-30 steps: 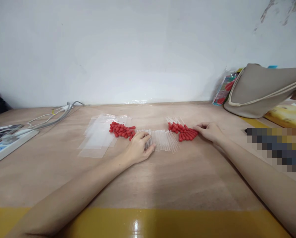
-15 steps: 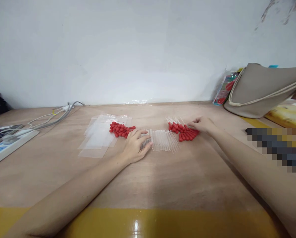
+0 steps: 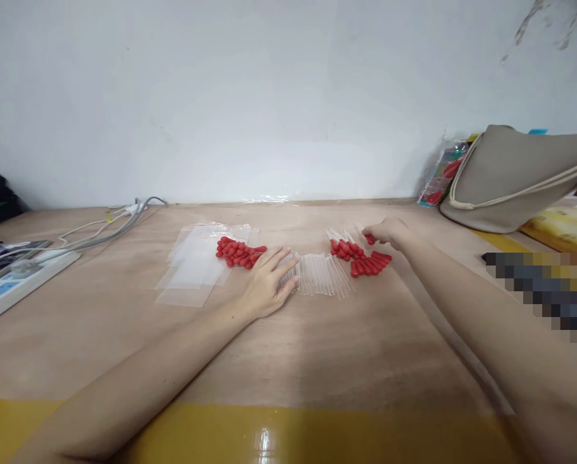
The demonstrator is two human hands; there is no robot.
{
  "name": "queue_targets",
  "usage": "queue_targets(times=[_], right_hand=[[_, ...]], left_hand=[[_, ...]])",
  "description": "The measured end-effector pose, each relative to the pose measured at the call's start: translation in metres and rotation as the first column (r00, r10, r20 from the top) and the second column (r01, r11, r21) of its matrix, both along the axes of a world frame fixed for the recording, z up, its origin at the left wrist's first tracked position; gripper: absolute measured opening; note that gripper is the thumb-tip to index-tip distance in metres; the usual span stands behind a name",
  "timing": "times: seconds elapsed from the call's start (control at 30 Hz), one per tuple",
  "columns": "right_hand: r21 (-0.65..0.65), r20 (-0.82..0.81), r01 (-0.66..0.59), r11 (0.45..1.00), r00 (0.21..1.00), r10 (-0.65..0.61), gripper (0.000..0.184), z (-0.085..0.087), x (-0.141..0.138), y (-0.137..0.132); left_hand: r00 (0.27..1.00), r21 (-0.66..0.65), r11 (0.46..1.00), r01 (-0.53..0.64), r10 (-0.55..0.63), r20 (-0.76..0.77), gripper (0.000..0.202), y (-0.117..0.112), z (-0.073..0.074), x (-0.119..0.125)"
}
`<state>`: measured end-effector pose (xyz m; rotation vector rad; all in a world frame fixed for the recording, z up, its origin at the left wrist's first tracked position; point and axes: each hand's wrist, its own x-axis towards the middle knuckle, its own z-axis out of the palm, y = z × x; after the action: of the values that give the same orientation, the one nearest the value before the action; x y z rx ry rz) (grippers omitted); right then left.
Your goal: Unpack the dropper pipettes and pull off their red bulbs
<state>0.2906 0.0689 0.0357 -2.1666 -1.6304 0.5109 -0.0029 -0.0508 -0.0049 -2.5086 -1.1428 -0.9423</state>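
My left hand (image 3: 265, 283) lies flat, fingers stretched over the left end of a row of thin clear tubes (image 3: 320, 274). Close beside its fingertips is a pile of loose red rubber bulbs (image 3: 237, 251). On the right, my right hand (image 3: 385, 231) pinches a red-bulbed dropper (image 3: 369, 239); its tube is mostly hard to make out. Just below and left of that hand lie several finished-looking droppers (image 3: 346, 249), their clear tubes pointing away. More red bulbs (image 3: 370, 264) fan out in a row in front of them.
Clear plastic bags (image 3: 192, 264) are stacked left of the bulbs. A white power strip (image 3: 28, 283) with cables sits at the far left. A grey drawstring bag (image 3: 515, 180) and a colourful package (image 3: 440, 174) lean by the wall at the right. Yellow tape (image 3: 221, 432) edges the table.
My right hand has shifted slightly left and back, and a red bulb now shows in its fingers. My left hand has stayed in place, its fingers a little straighter.
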Motion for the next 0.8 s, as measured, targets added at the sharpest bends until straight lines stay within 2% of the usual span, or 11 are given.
queue_targets(times=[0.1,0.17,0.23,0.3,0.33,0.37,0.43,0.53,0.67,0.73,0.8], right_hand=[[0.144,-0.084,-0.069,0.987,0.993,0.082,0.026,0.013,-0.007,-0.018],[0.385,-0.156,-0.178,0.905,0.954,0.255,0.024,0.016,-0.017,-0.04],[0.586,0.006,-0.298,0.753,0.932,0.364,0.021,0.012,-0.029,-0.067],[0.681,0.258,-0.513,0.522,0.836,0.485,0.025,0.0,-0.041,-0.094],[0.675,0.373,-0.607,0.42,0.772,0.515,0.028,-0.007,-0.046,-0.106],[0.679,0.445,-0.644,0.352,0.742,0.501,0.025,-0.015,-0.05,-0.116],[0.681,0.539,-0.681,0.27,0.716,0.444,0.016,-0.029,-0.056,-0.128],[0.662,0.611,-0.714,0.228,0.69,0.388,0.013,-0.04,-0.061,-0.132],[0.679,0.613,-0.689,0.251,0.721,0.321,0.012,-0.04,-0.062,-0.129],[0.665,0.627,-0.705,0.247,0.707,0.328,0.012,-0.039,-0.063,-0.129],[0.656,0.637,-0.723,0.216,0.685,0.354,0.012,-0.04,-0.066,-0.13]], left_hand=[[1.0,-0.009,1.0,-0.014,0.014,-0.011,0.039,0.0,0.0,0.0],[1.0,0.017,1.0,-0.017,0.017,-0.018,0.044,-0.001,0.001,0.0],[1.0,0.071,0.997,-0.01,0.012,-0.028,0.05,-0.004,0.002,0.002],[0.999,0.128,0.992,0.01,-0.003,-0.053,0.054,-0.008,0.005,0.005],[0.997,0.15,0.988,0.025,-0.014,-0.074,0.054,-0.01,0.006,0.006],[0.995,0.167,0.985,0.043,-0.027,-0.095,0.054,-0.013,0.008,0.008],[0.992,0.193,0.978,0.073,-0.051,-0.117,0.048,-0.017,0.01,0.011],[0.998,0.211,0.975,0.062,-0.054,-0.044,0.032,-0.02,0.011,0.013],[0.994,0.226,0.974,-0.006,-0.019,0.108,0.024,-0.019,0.009,0.012],[0.998,0.223,0.975,0.007,-0.021,0.06,0.024,-0.017,0.009,0.013],[0.997,0.199,0.978,0.057,-0.047,-0.057,0.026,-0.017,0.01,0.014]])
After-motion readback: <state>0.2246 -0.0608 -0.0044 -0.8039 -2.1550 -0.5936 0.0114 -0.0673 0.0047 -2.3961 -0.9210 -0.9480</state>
